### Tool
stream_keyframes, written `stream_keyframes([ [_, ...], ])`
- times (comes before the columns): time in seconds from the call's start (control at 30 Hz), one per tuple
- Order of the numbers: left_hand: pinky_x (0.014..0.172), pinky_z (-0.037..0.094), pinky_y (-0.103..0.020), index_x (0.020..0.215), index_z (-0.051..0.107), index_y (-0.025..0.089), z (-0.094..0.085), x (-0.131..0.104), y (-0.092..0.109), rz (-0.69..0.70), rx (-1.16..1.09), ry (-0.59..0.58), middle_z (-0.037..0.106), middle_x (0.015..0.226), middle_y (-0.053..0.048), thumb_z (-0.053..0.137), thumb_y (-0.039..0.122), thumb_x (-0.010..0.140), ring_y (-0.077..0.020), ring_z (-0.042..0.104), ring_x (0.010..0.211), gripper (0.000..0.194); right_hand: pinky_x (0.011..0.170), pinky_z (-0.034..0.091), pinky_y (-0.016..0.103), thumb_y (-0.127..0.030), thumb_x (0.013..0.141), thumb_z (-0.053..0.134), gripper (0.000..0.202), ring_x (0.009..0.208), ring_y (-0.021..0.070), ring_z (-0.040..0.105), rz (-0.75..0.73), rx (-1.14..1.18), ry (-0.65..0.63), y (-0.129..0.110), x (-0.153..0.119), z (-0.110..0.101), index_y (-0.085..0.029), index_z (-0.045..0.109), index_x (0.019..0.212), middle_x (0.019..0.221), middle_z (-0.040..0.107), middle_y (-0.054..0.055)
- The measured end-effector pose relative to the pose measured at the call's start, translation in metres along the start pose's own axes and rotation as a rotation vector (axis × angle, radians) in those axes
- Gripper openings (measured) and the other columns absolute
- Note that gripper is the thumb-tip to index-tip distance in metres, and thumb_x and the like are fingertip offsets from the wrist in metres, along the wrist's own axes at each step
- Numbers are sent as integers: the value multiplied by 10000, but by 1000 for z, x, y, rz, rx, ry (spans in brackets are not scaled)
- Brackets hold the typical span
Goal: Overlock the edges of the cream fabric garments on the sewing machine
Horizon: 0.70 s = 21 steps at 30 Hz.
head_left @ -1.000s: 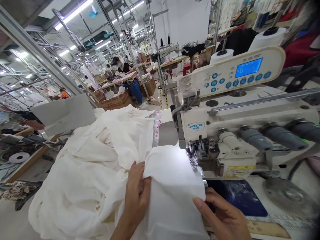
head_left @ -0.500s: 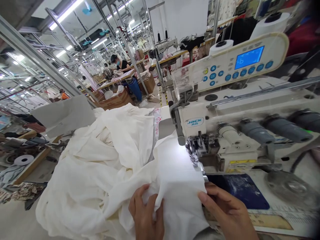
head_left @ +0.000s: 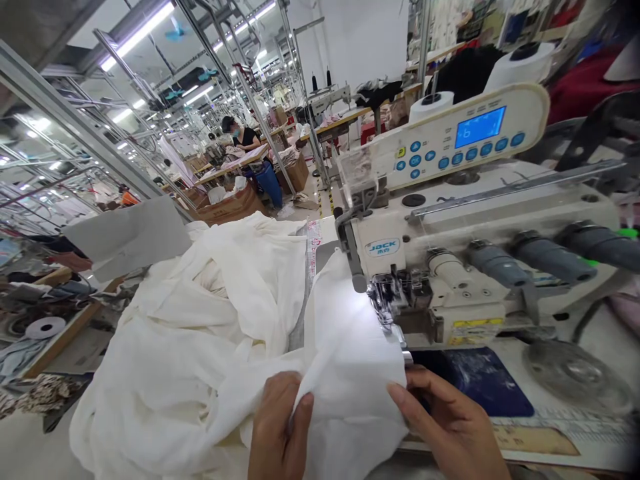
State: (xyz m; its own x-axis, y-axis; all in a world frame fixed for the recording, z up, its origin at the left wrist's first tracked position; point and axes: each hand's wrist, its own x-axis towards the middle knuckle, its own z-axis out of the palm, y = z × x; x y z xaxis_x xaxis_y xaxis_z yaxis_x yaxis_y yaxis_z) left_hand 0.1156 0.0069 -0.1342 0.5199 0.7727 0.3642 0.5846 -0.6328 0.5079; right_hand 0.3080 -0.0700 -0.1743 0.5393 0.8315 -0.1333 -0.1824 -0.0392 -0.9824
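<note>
White fabric (head_left: 350, 373) runs under the needle area of an overlock sewing machine (head_left: 383, 248), lit by its lamp. At the cloth's right edge, just in front of the presser foot (head_left: 390, 320), my right hand (head_left: 445, 420) pinches the edge between thumb and fingers. My left hand (head_left: 283, 423) grips a fold of the same cloth left of the machine, fingers closed and partly hidden in it. To the left, a large heap of white fabric (head_left: 185, 360) joins the piece I hold.
A control panel (head_left: 465, 140) with a lit screen tops the machine, near white thread cones (head_left: 433, 105). A dark blue plate (head_left: 485, 380) and a ruler strip (head_left: 535, 440) lie on the right. Farther off, a co-worker (head_left: 243, 133) sits at a table.
My left hand has closed further on the cloth, drawing up a slanting fold. The fabric's front edge has moved up toward the machine. My right hand keeps its pinch, and the view has shifted slightly.
</note>
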Motion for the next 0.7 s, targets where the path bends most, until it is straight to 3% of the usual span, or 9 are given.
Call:
stream_keyframes([
  [0.23, 543, 349, -193, 652, 409, 185, -4, 16, 6, -3, -22, -48, 431, 589, 36, 410, 219, 964, -90, 439, 557, 314, 661, 450, 216, -414, 797, 683, 213, 713, 170, 546, -50, -18, -8, 0, 0, -2, -222, 683, 705, 723, 650, 6],
  [0.33, 531, 325, -196, 641, 418, 177, -7, 27, 8, -109, -91, -105, 438, 585, 32, 371, 273, 983, -88, 414, 550, 358, 690, 440, 212, -401, 816, 670, 213, 734, 167, 561, -76, -16, -21, 2, 1, -3, -220, 670, 704, 738, 648, 6],
  [0.57, 523, 237, -230, 607, 332, 184, -15, 52, 17, -399, -334, -183, 286, 609, 24, 373, 503, 947, -98, 277, 588, 469, 688, 449, 214, -401, 819, 668, 215, 750, 173, 577, -90, -18, -27, 2, 3, -3, -217, 685, 710, 769, 660, 19],
  [0.7, 529, 223, -233, 614, 347, 180, -17, 59, 19, -467, -398, -207, 259, 624, 24, 390, 553, 922, -100, 257, 600, 485, 691, 458, 209, -411, 820, 671, 221, 753, 173, 587, -79, 3, -41, -3, 4, -3, -218, 684, 711, 776, 655, 23],
])
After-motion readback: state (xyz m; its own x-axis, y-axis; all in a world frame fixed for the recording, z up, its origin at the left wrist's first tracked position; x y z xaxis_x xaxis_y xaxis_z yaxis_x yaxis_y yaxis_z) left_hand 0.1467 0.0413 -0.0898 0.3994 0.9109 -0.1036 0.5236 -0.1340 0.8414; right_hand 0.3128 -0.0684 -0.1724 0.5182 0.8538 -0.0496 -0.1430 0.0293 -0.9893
